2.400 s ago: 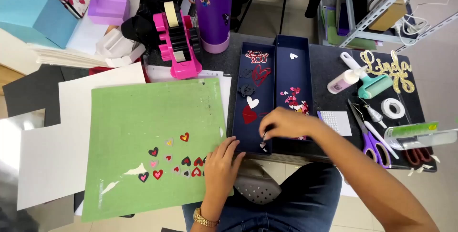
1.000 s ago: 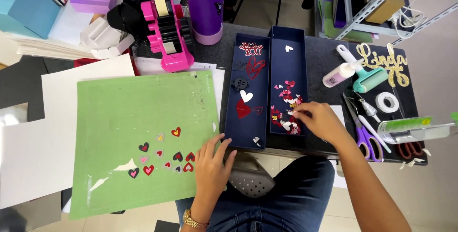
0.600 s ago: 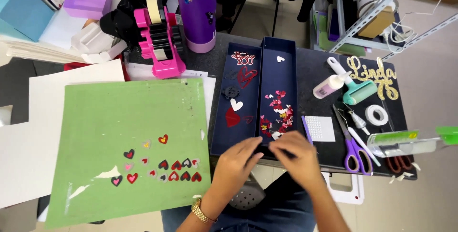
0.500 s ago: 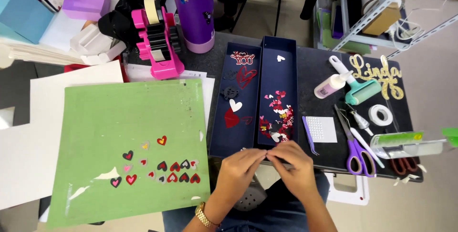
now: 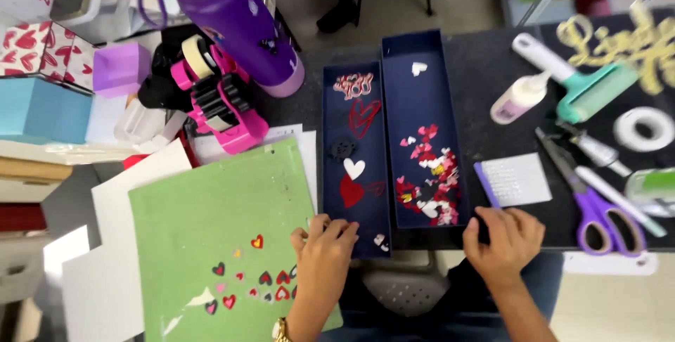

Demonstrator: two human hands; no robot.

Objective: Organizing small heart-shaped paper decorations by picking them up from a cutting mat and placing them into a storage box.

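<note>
Lying side by side on the dark tabletop (image 5: 485,89), two long, shallow navy-blue cardboard trays run lengthwise away from the person, short ends toward the body.

- Left navy tray (image 5: 355,166) — holds flat paper cut-outs: a white heart (image 5: 354,168), a solid red heart (image 5: 351,191), a red outline heart, and a red-and-white patterned piece at the far end.
- Right navy tray (image 5: 422,103) — holds a loose heap of small paper hearts (image 5: 427,187) in red, pink, white and black toward its near end, with one white heart alone at the far end.
- Left hand (image 5: 325,250) — fingers curled loosely, the tips resting at the near left corner of the left navy tray, where it meets the green cutting mat (image 5: 211,222). Whether anything is pinched between them cannot be told.
- Right hand (image 5: 505,240) — fingers bent and close together, the tips at the near right corner of the right navy tray; nothing visibly held.
- Green cutting mat — flat, rectangular, matte, with small red, pink and dark hearts stuck near its lower edge.
- Nearby: pink plastic tape dispenser (image 5: 221,99), glossy purple bottle (image 5: 239,18), purple-handled scissors (image 5: 594,201), teal-handled roller (image 5: 580,78), white glue bottle (image 5: 519,97) and a small white sheet of tiny beads (image 5: 519,179) — all clear of both hands.
</note>
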